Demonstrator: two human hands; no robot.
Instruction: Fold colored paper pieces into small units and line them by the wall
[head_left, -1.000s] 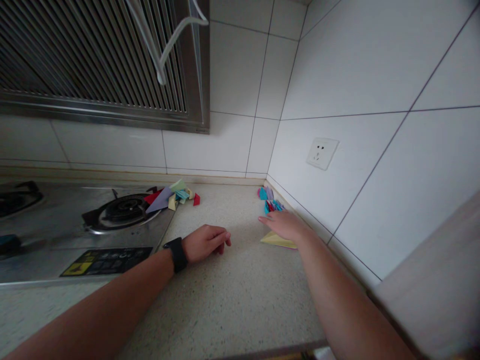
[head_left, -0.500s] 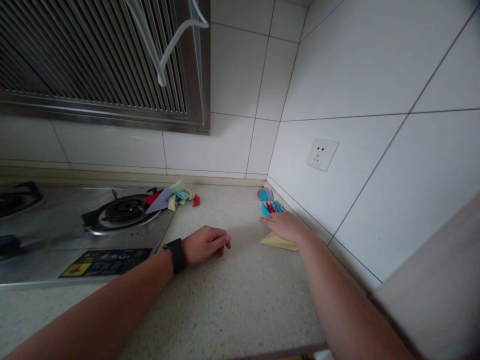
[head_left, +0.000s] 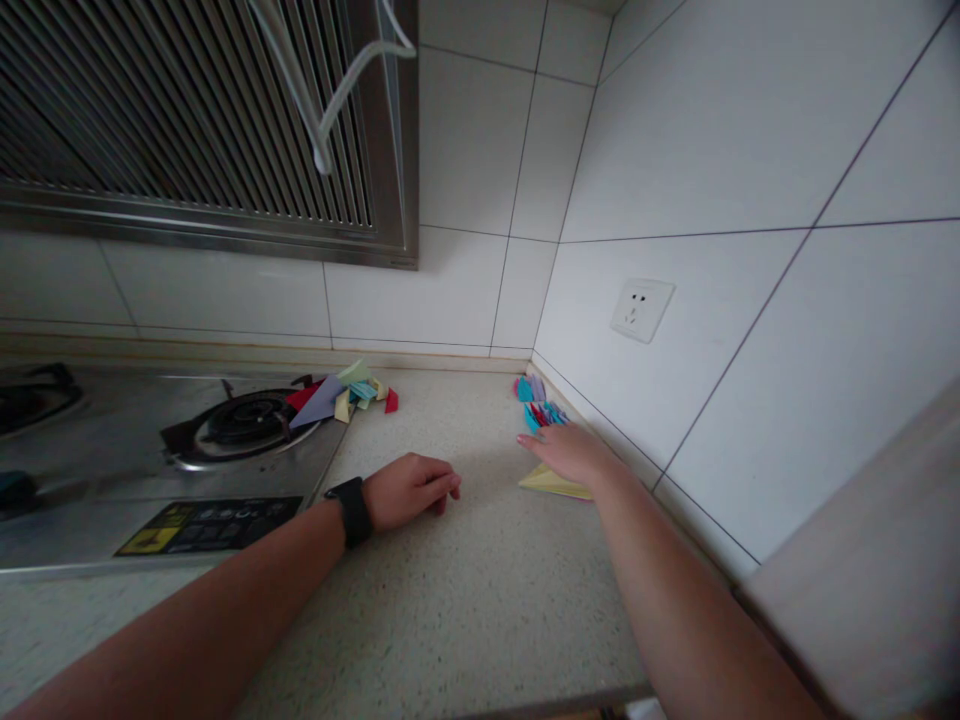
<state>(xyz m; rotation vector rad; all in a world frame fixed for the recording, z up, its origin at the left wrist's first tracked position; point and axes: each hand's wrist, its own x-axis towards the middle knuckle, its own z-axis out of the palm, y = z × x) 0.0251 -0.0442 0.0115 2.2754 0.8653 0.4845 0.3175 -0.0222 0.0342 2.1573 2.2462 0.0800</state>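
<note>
My right hand (head_left: 574, 452) reaches palm down to the right side of the counter, thumb stretched out to the left. It lies at the near end of a bunch of folded paper pieces (head_left: 546, 413) in blue, red and purple; whether it touches them I cannot tell. Just under and in front of that hand is a yellow folded paper (head_left: 553, 481), partly covered by the wrist. My left hand (head_left: 412, 490), with a black watch (head_left: 351, 510) on its wrist, rests loosely curled on the counter, and nothing shows in it.
Several folded papers (head_left: 349, 392) in mixed colours lie in a pile across the cooktop's right edge (head_left: 330, 470), beside a burner (head_left: 251, 425). A range hood (head_left: 225, 225) overhangs the cooktop. Tiled walls meet at the back corner, with a socket (head_left: 643, 309) on the right one.
Both hands stay in nearly the same place and the papers lie as before. The whole view has shifted very slightly.
</note>
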